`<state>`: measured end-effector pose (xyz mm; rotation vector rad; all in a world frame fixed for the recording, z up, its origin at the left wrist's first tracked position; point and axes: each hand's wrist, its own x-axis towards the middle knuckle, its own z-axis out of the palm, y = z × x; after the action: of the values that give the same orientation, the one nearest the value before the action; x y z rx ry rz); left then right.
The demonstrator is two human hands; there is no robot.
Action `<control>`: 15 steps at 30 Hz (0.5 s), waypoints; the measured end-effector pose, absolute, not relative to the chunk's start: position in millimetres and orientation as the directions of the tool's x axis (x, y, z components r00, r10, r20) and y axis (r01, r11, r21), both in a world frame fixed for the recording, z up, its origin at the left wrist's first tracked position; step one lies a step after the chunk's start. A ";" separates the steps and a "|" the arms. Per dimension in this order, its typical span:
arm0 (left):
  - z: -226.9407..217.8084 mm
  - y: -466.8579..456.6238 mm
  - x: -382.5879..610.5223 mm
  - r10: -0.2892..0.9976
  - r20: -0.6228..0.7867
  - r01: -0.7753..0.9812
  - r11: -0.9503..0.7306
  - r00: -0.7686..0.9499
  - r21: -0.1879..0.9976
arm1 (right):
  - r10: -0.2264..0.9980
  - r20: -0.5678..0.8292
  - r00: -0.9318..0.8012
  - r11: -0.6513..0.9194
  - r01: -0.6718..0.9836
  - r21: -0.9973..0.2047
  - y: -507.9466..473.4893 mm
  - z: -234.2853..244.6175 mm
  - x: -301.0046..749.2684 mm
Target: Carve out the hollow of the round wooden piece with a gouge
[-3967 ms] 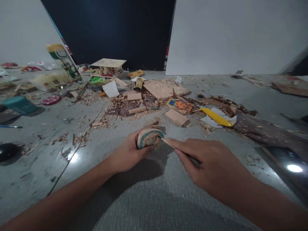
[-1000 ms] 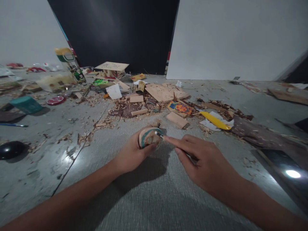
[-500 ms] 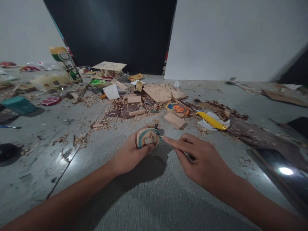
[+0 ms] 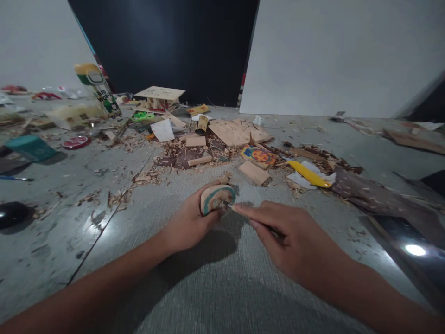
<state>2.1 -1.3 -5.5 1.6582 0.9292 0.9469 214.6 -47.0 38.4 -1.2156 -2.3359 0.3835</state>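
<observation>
My left hand (image 4: 191,218) is closed around a round piece of wood (image 4: 209,195), held tilted above the grey floor. The wood's face carries a teal ring around a rough brownish middle. My right hand (image 4: 285,227) pinches a slim carving tool (image 4: 230,205) with a short metal tip. That tip meets the face of the wood near its middle right. Most of the tool's handle is hidden by my fingers.
Beyond my hands lie wood shavings, thin wood pieces (image 4: 255,172) and a yellow cutter (image 4: 308,173). A phone (image 4: 392,232) with its light on is at right. A teal container (image 4: 30,147), a red lid (image 4: 75,142) and a paintbrush (image 4: 15,178) are at left.
The carving tool's tip has moved from the wood's right rim towards its middle. My left hand has turned the round wood slightly, and its thumb has slid down off the face.
</observation>
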 end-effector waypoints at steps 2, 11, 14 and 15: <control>-5.8 -1.7 1.9 0.901 0.159 0.157 -0.240 0.403 0.958 | 0.829 0.275 -0.486 0.558 0.691 -0.459 -48.6 37.7 212.7; -5.8 -2.7 1.9 0.899 0.159 0.153 -0.239 0.408 0.959 | 0.904 0.230 -0.359 0.419 0.647 -0.637 -44.0 44.6 213.2; -4.2 -2.6 1.7 0.898 0.170 0.149 -0.249 0.405 0.957 | 0.880 0.266 -0.393 0.474 0.686 -0.553 -44.3 43.5 214.2; -3.9 -2.6 1.6 0.894 0.180 0.149 -0.261 0.411 0.954 | 0.870 0.274 -0.410 0.493 0.702 -0.514 -44.8 42.4 214.3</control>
<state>1.6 -2.6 -3.9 1.6892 0.9214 0.9533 214.3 -44.8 42.4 -1.2923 -2.2328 0.4377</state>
